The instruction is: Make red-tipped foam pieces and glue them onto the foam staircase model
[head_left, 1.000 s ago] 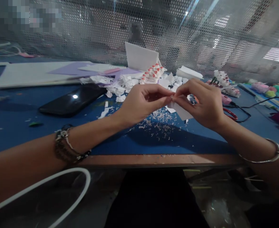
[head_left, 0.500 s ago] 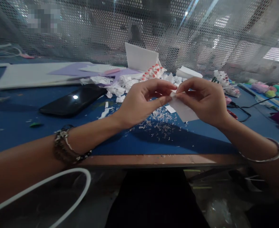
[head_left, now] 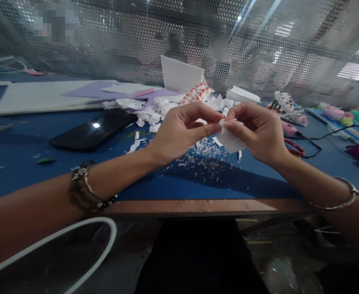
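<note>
At the near edge, what lies closest?
— A loop of white plastic tubing (head_left: 75, 232), below the worn wooden lip of the table (head_left: 198, 206). The top itself is covered in blue.

And the hands?
— Both are raised just over the blue surface, meeting at the middle. The left hand (head_left: 179, 132) and the right hand (head_left: 259, 132) share a small white piece of paper (head_left: 231, 141). The left fingers (head_left: 208, 130) are pinched together on its upper corner, and the right fingers (head_left: 234, 127) are clamped on the same edge, with the sheet hanging under the right palm. There is a dark beaded bracelet (head_left: 84, 190) on the left wrist and a thin silver bangle (head_left: 341, 198) on the right.

Under them?
— A scatter of fine white paper shavings (head_left: 207, 161) on the blue.

Farther back?
— To the left lies a black phone (head_left: 94, 130), face up and catching a light. Behind it is a heap of torn white scraps (head_left: 161, 108), then a flat white board (head_left: 38, 96) with pale purple sheets (head_left: 96, 87) on it. A white card (head_left: 181, 73) stands upright beside small red-and-white pieces (head_left: 198, 93). On the right, a black cable (head_left: 329, 134) runs past something red-handled (head_left: 294, 147).

And the room?
— A perforated metal screen (head_left: 106, 41) closes off the table's far side. Blurred figures and bright windows show through it.
</note>
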`<act>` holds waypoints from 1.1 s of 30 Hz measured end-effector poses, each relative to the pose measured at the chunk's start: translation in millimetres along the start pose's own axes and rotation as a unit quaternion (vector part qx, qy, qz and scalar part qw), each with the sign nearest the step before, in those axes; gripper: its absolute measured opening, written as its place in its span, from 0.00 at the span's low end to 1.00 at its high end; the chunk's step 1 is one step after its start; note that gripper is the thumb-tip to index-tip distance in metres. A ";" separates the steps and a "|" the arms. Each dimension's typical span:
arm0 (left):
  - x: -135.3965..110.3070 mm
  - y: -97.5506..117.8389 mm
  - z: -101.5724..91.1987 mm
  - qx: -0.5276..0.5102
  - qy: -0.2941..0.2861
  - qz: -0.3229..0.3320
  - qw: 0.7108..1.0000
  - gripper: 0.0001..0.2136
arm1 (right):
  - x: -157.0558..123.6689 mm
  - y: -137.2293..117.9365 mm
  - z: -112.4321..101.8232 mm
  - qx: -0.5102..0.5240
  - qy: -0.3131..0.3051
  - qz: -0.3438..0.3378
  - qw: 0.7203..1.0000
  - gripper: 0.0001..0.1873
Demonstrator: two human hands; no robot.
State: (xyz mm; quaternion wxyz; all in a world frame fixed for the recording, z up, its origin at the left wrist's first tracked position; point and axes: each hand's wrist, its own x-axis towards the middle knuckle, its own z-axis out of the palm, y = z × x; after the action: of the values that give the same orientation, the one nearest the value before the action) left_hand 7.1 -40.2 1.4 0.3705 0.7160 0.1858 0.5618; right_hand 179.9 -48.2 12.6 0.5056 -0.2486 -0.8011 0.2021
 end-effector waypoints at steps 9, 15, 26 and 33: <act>-2.6 -2.9 4.3 -0.015 0.035 -0.033 0.999 0.05 | 0.9 3.0 2.4 -0.077 0.041 -0.053 0.995 0.09; -5.4 1.7 7.6 0.008 0.063 -0.044 0.997 0.05 | 2.3 6.8 0.5 -0.079 0.025 -0.061 0.995 0.09; -4.8 9.7 5.2 0.069 0.006 0.001 0.998 0.03 | 2.4 7.8 -1.2 -0.045 0.004 -0.064 0.997 0.13; 0.2 1.7 -1.5 -0.001 -0.043 -0.049 0.998 0.03 | 3.5 9.7 -2.9 -0.026 -0.053 -0.046 0.997 0.11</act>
State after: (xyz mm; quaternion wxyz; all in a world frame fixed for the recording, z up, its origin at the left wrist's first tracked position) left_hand 5.4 -40.7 2.9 0.4058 0.7289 0.2039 0.5123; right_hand 183.2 -38.2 10.7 0.4645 -0.2135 -0.8424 0.1703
